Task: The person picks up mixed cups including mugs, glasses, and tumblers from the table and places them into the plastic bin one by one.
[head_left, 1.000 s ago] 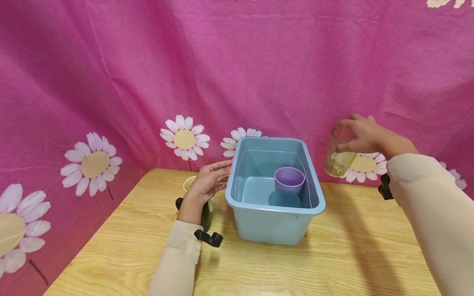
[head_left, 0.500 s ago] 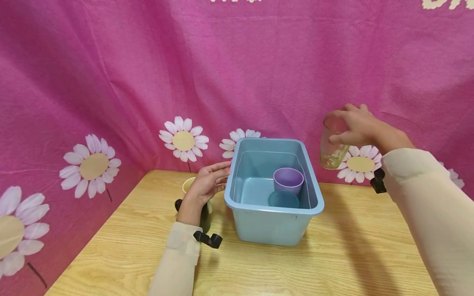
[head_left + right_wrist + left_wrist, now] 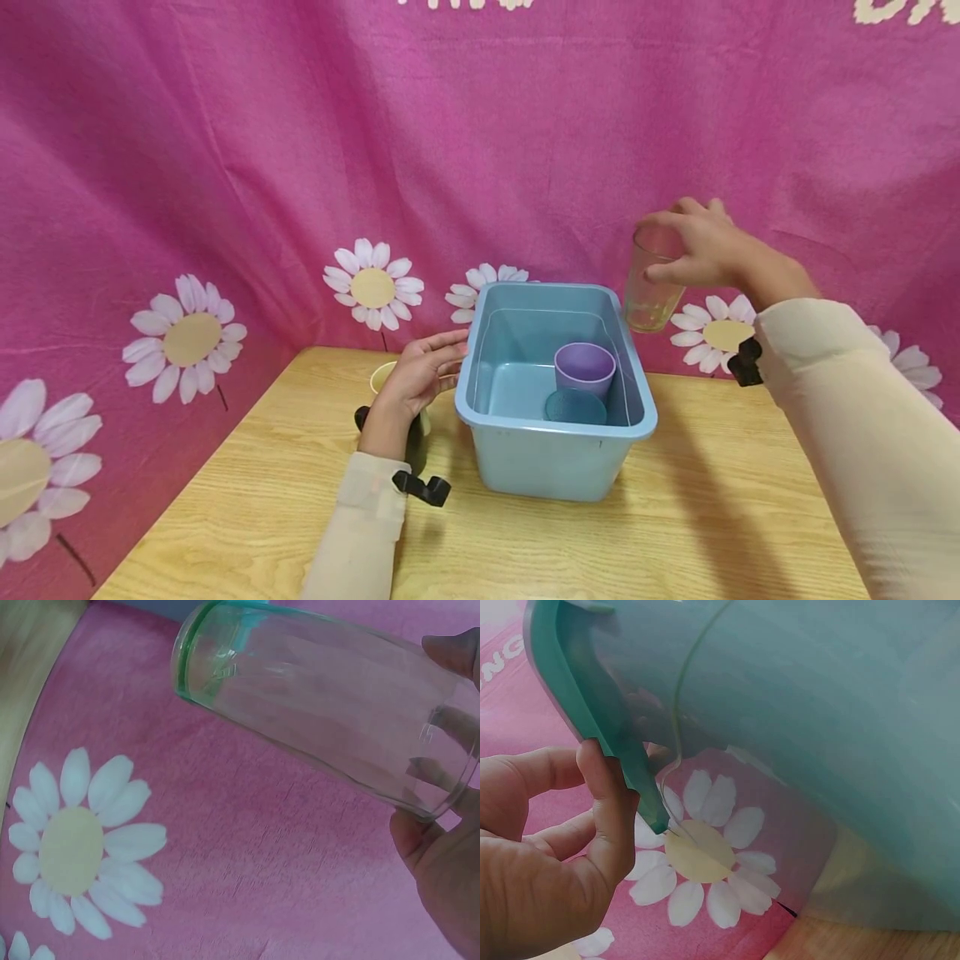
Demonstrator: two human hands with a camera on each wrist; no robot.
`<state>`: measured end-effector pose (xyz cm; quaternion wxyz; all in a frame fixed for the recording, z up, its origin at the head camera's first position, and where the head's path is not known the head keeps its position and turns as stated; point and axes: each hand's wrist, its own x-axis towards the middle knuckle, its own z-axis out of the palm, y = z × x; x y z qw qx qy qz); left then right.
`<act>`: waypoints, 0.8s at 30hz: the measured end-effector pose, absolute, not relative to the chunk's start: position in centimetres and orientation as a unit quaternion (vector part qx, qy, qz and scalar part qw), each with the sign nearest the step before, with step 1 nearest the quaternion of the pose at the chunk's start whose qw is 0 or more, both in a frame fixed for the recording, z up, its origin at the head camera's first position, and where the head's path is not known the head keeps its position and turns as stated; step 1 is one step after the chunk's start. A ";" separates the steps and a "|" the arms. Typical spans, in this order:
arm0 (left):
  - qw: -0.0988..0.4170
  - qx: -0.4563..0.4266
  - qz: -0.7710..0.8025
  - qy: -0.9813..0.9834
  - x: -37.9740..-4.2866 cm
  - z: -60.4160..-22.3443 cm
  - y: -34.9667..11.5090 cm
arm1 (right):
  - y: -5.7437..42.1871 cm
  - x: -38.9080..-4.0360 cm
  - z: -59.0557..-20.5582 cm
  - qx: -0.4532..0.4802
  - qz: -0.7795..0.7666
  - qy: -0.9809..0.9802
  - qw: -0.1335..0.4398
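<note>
My right hand (image 3: 705, 246) grips a clear drinking glass (image 3: 651, 287) near its mouth, fingers and thumb on either side. The glass hangs upright, slightly tilted, at the right rim of a blue plastic bin (image 3: 551, 462). In the right wrist view, the glass (image 3: 300, 697) points its thick base away from the palm. My left hand (image 3: 420, 371) holds the bin's left rim, thumb and fingers around the edge in the left wrist view. Inside the bin, on its right side, are a purple cup (image 3: 585, 364) and a teal round piece (image 3: 576, 407).
A cream-rimmed cup (image 3: 381, 375) stands behind my left wrist, mostly hidden. The bin rests on a wooden table (image 3: 525, 550). A pink cloth (image 3: 525, 150) with white daisies hangs behind and to the left.
My right hand has carried the glass left and slightly up, from right of the bin to its right rim. The left hand and the bin stay essentially in place.
</note>
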<state>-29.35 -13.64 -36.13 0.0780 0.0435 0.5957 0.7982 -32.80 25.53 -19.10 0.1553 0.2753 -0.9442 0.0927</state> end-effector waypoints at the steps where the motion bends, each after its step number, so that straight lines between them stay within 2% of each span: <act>1: 0.078 0.043 0.798 0.596 -29.3 -36.1 -13.6 | 25.4 -32.8 -19.1 0.277 0.094 -0.943 0.156; 24: 0.078 0.040 0.793 0.602 -29.5 -36.3 -13.9 | 21.8 -33.4 -19.8 0.307 0.142 -0.925 0.172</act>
